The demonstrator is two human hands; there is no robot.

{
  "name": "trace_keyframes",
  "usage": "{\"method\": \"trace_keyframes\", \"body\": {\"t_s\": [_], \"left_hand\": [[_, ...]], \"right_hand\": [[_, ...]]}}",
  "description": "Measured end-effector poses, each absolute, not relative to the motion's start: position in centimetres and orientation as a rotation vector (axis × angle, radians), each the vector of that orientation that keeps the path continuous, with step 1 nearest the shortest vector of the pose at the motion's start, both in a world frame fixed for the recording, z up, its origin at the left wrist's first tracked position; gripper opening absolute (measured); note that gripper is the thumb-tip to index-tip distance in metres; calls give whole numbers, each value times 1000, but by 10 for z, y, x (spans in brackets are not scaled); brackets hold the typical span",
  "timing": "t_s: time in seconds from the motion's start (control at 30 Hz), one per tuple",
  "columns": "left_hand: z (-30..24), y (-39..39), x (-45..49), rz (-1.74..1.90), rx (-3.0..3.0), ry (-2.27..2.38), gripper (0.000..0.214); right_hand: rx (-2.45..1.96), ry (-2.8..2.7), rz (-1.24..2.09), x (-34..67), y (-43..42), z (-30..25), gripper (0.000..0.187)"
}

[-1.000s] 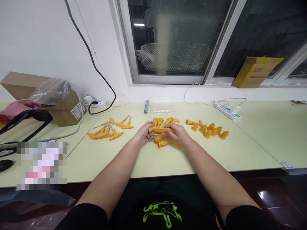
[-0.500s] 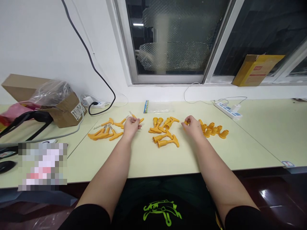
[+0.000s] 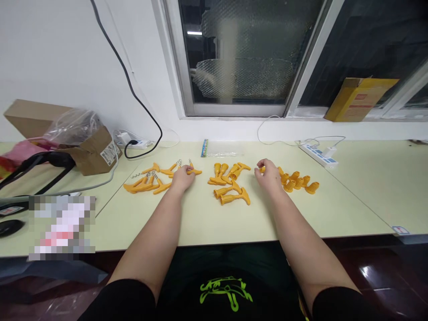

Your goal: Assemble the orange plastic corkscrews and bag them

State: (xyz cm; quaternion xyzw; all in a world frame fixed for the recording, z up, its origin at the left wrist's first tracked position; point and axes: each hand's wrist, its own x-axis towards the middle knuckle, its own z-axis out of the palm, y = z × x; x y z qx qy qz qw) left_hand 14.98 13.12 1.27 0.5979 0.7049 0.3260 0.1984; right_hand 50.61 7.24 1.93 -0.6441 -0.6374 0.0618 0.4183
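My left hand (image 3: pixel 183 178) is closed on a yellow T-handled corkscrew (image 3: pixel 197 171), its metal spiral pointing up; the fingertips are partly hidden. More yellow corkscrews (image 3: pixel 162 186) with bare spirals lie to the left of it. My right hand (image 3: pixel 268 174) is closed around a yellow piece, apparently a plastic sleeve (image 3: pixel 262 170), mostly covered by the fingers. Several flared yellow sleeves (image 3: pixel 312 187) stand just right of that hand. Between my hands lie several corkscrews fitted with sleeves (image 3: pixel 230 199), some upright and some on their sides.
A clear plastic bag with a coloured header (image 3: pixel 204 148) lies behind the corkscrews. Power strips (image 3: pixel 319 154) with cables sit near the wall. At left are an open cardboard box (image 3: pixel 96 151), a black mouse (image 3: pixel 10 228) and a blurred item. A yellow carton (image 3: pixel 361 100) leans against the window.
My left hand has turned the corkscrew so its spiral points more upright, and the fingers show less. The right hand's fingers have shifted slightly around the yellow piece. The view has moved a little.
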Motion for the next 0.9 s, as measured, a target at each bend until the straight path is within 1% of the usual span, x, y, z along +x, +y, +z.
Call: {"method": "trace_keyframes", "body": {"t_s": [0.1, 0.2, 0.27, 0.37, 0.47, 0.57, 0.7, 0.77, 0.83, 0.9], "left_hand": [[11, 131, 147, 919, 1697, 2045, 22], [9, 130, 148, 880, 1713, 2168, 24], [7, 127, 153, 878, 1792, 2216, 28], [6, 123, 164, 892, 1970, 2142, 35], [5, 120, 173, 822, 1993, 2085, 32], [6, 118, 179, 868, 1981, 2078, 28], [9, 113, 187, 1046, 2089, 1948, 28], [11, 109, 191, 1078, 2158, 1830, 29], [14, 106, 195, 1111, 2230, 1705, 31], [17, 102, 198, 1161, 2291, 1584, 35]], "right_hand": [[-1438, -1820, 291, 485, 72, 12, 28], [-1378, -2013, 313, 462, 74, 3, 41], [-1484, -2047, 297, 451, 76, 0, 41], [-1660, -2027, 316, 445, 79, 1, 38], [-1752, -2010, 360, 450, 78, 3, 34], [-1837, -1925, 406, 460, 76, 2, 35], [-1764, -1726, 418, 471, 78, 0, 21], [-1654, -1537, 468, 474, 81, 1, 18], [-1479, -1326, 622, 474, 82, 5, 22], [-1272, -1151, 843, 472, 81, 11, 29]]}}
